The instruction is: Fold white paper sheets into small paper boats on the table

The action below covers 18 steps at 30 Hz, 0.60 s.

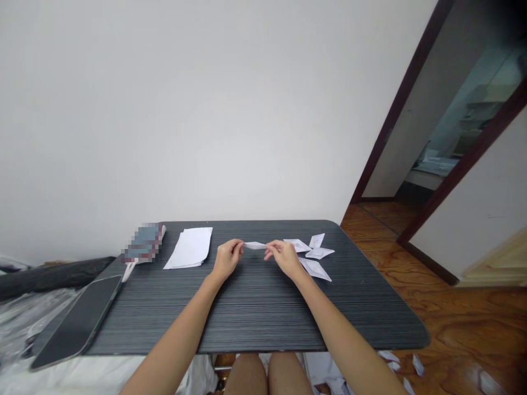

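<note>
A small piece of folded white paper (255, 246) is stretched between my two hands, a little above the dark table (263, 312). My left hand (229, 258) pinches its left end between thumb and fingers. At the right end, my right hand (284, 256) pinches it the same way. Just beyond my right hand lie several folded white paper pieces (320, 253), pointed at their ends and partly overlapping. To the left of my left hand rests a stack of white paper sheets (189, 248).
A phone or tablet (80, 318) lies at the table's left edge, with a blurred blue-and-red item (144, 243) behind it. White wall (255, 109) rises behind the table. Paper scraps (418, 364) are on the wooden floor at right, near a doorway (411, 131).
</note>
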{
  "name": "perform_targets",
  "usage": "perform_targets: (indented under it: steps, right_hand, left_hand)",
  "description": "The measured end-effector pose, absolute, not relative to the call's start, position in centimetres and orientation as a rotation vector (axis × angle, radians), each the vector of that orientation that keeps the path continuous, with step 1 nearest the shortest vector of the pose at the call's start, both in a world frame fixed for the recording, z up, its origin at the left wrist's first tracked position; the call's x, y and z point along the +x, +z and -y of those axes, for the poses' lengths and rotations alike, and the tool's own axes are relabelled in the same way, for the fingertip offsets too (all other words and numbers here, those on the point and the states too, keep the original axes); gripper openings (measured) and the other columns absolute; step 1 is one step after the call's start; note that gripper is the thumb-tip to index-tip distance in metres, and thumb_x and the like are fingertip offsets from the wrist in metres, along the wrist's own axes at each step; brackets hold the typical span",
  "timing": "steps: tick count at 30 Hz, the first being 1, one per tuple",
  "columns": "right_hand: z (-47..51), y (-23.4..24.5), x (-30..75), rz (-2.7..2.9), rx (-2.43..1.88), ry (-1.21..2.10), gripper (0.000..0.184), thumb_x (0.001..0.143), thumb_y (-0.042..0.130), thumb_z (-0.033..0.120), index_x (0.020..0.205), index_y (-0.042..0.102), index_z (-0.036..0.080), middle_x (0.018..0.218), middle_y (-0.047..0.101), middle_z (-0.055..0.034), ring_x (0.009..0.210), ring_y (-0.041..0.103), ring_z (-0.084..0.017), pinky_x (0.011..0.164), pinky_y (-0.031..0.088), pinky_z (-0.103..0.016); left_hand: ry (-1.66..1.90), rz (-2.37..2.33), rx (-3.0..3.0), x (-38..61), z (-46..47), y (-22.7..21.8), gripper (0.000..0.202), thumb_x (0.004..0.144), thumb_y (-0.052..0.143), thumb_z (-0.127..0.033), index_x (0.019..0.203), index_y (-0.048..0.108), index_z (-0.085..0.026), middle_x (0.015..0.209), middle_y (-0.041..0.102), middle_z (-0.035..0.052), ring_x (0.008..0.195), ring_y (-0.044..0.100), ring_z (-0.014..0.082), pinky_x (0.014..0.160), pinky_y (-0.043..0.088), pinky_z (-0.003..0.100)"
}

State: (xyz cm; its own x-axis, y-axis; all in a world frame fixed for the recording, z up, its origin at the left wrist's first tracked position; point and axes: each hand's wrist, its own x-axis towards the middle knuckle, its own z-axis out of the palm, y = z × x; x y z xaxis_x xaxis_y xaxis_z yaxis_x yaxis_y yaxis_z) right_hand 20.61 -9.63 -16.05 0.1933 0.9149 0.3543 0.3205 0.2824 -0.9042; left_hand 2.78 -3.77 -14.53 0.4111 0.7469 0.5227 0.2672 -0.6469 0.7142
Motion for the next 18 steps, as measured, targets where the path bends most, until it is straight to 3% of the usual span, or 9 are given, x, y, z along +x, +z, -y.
perform_targets:
  steps: [2,7,15,18]
  right_hand:
    - [10.3,-15.5,20.7,1.484,-1.36,0.481,0.022,0.079,0.042,0.029,0.065,0.055,0.017,0.054,0.06,-0.0014,0.045,0.054,-0.012,0.053,0.041,-0.024]
    - [11.0,-14.5,20.8,1.687,-1.497,0.176,0.019,0.079,0.04,0.019,0.062,0.05,0.019,0.053,0.056,0.0006,0.052,0.052,-0.012,0.058,0.035,-0.023]
    - [10.9,-14.5,20.9,1.693,-1.466,0.221,0.022,0.08,0.038,0.02,0.06,0.048,0.02,0.049,0.054,0.002,0.048,0.051,-0.012,0.057,0.035,-0.022]
    - [10.7,-14.7,21.0,1.645,-1.442,0.251,0.025,0.08,0.038,0.021,0.058,0.049,0.02,0.047,0.052,0.0026,0.045,0.049,-0.011,0.055,0.036,-0.022]
  left_hand:
    - [1.154,-0.898,2.303,2.6,3.9,-14.3,0.022,0.081,0.039,-0.027,0.065,0.051,-0.018,0.053,0.05,-0.0004,0.049,0.047,0.0113,0.053,0.035,0.022]
    - [1.058,-0.929,2.467,2.4,3.8,-14.3,0.017,0.081,0.036,-0.023,0.07,0.048,-0.019,0.057,0.051,0.0004,0.054,0.047,0.0137,0.055,0.032,0.024]
    - [1.038,-0.925,2.355,2.2,3.5,-14.3,0.021,0.08,0.04,-0.027,0.065,0.053,-0.019,0.052,0.052,0.0002,0.05,0.047,0.0139,0.054,0.032,0.024]
    - [1.185,-0.919,2.136,2.2,4.0,-12.5,0.018,0.075,0.047,-0.031,0.07,0.06,-0.02,0.066,0.06,0.004,0.063,0.052,0.0171,0.062,0.036,0.026]
